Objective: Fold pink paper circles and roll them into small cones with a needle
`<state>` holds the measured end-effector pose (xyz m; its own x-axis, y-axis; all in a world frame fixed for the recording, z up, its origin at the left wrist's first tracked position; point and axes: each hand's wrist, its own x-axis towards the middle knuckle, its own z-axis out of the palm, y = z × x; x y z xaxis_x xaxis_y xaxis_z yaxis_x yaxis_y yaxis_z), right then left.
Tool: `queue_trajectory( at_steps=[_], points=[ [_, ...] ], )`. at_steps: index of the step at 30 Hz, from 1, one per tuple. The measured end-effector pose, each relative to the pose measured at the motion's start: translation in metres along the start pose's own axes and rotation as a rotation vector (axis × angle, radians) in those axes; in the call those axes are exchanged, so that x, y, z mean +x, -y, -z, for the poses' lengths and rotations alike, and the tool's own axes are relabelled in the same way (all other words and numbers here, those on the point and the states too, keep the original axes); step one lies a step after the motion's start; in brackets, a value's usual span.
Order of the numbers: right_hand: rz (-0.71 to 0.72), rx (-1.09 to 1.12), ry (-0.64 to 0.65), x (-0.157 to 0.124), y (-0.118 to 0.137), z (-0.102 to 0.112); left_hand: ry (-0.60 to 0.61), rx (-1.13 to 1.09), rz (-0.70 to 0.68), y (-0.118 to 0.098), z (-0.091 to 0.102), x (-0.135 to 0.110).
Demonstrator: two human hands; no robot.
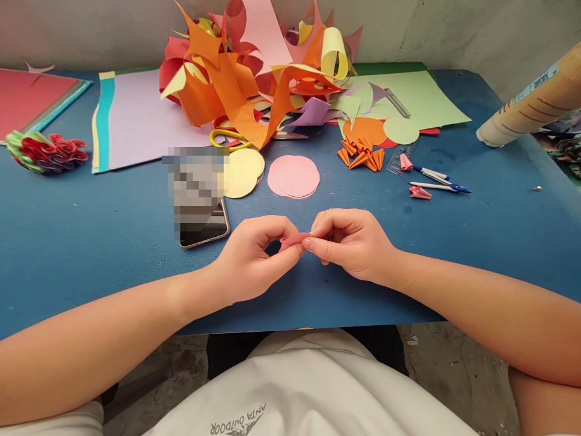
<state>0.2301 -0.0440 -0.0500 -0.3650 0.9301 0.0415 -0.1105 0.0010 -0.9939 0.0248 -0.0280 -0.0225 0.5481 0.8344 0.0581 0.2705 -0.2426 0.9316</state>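
Between my two hands is a small piece of pink paper (294, 240), rolled or folded, with a curl at its left end. My left hand (256, 257) pinches it between thumb and fingers. At its right end, my right hand (356, 242) grips it with thumb and forefinger. Part of the paper is hidden behind the fingers. Just beyond the hands lies a stack of pink paper circles (293, 176), with yellow paper circles (240, 174) to its left. Two rolled pink paper pieces, one a cone (420, 192), rest by the pens at the right.
A phone (206, 227), partly blurred out, lies left of my hands. Orange paper cones (363, 154) sit near two pens (438, 188). Paper scraps (240, 79) pile up at the back over yellow-handled scissors (222, 139). A ruffled paper bunch (48, 151) lies far left, a cardboard tube (535, 97) far right.
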Motion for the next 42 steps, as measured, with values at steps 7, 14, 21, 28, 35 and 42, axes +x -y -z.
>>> queue_trajectory(
  at_steps=[7, 14, 21, 28, 35, 42],
  points=[
    [0.019, -0.002, 0.02, 0.0016, 0.0002, 0.0003, -0.01, 0.043, -0.066, -0.003, 0.0002, 0.0002],
    [0.026, -0.02, 0.042, 0.0005, 0.0028, 0.0002, -0.005, 0.063, -0.137, -0.0018, 0.0004, 0.0],
    [0.044, -0.001, 0.034, -0.0005, 0.0045, -0.0002, -0.011, 0.085, -0.19, -0.0022, -0.0012, -0.0015],
    [0.038, 0.037, 0.013, 0.003, 0.0011, -0.0017, -0.056, 0.135, -0.161, -0.0045, -0.0021, -0.0031],
    [0.159, -0.097, -0.05, 0.0031, -0.0008, -0.0017, -0.103, 0.146, -0.147, -0.0067, -0.0022, -0.0034],
    [0.166, -0.068, -0.01, 0.0028, 0.0007, -0.0003, -0.101, 0.144, -0.1, -0.0041, -0.0036, -0.0025]
  ],
)
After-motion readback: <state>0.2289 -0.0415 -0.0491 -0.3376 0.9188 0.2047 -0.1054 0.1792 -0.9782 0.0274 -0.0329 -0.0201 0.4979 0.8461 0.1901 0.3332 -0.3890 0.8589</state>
